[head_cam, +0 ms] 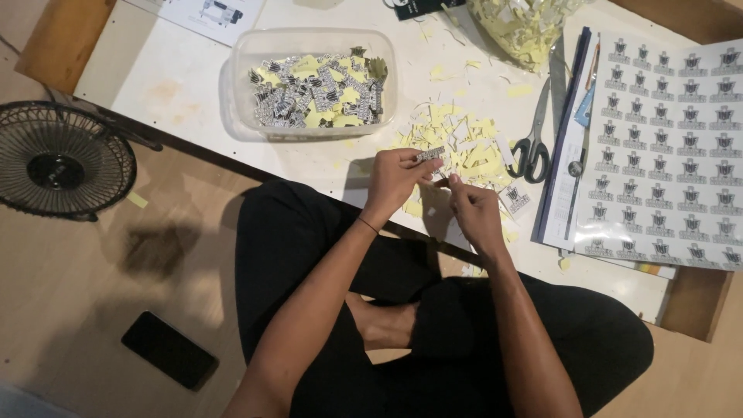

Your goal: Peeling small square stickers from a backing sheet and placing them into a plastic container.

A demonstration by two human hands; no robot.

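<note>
Resting between both hands (433, 190): sticker (430, 154)

1 plastic tub (313, 46), 1 pair of scissors (534, 139), 1 fan (58, 162), 1 phone (169, 350), 2 hands.

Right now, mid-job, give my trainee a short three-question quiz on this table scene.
1. True or false: the scissors lie to the right of the paper scraps.
2. What does the left hand pinch: A) a small sticker, B) a phone, C) a pen?
3. Where are the cut stickers collected?

Key: 1 true. 2 A. 3 In the clear plastic tub, left of the sticker sheet; the right hand works beside the left.
</note>
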